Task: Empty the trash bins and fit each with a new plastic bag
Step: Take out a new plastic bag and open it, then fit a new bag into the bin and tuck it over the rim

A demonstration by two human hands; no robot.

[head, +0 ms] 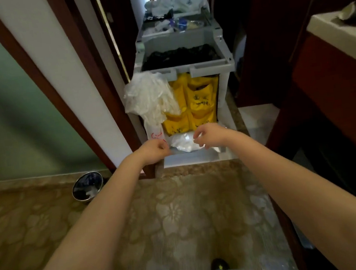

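The right hand (208, 134) is stretched forward with its fingers curled downward, and the fingertips pinch the upper right edge of a crumpled white plastic bag (183, 143). The left hand (154, 148) is level with it and just to the left, knuckles up and fingers curled in tightly. Its fingertips sit right at the left edge of the same bag, but the blur there hides whether they actually have hold of it.

The bag lies between the two hands on the low front shelf of a grey housekeeping cart (202, 41) standing in the doorway. Directly above the bag hangs a yellow pocket organiser (197, 101), and beside that, at the cart's left corner, a bunch of clear plastic bags (149, 94). A black liner (180, 57) fills the cart's upper tub.

A small round metal trash bin (87, 186) stands on the patterned floor (182, 218) by the door frame, well to the left of the left forearm and apart from both hands.
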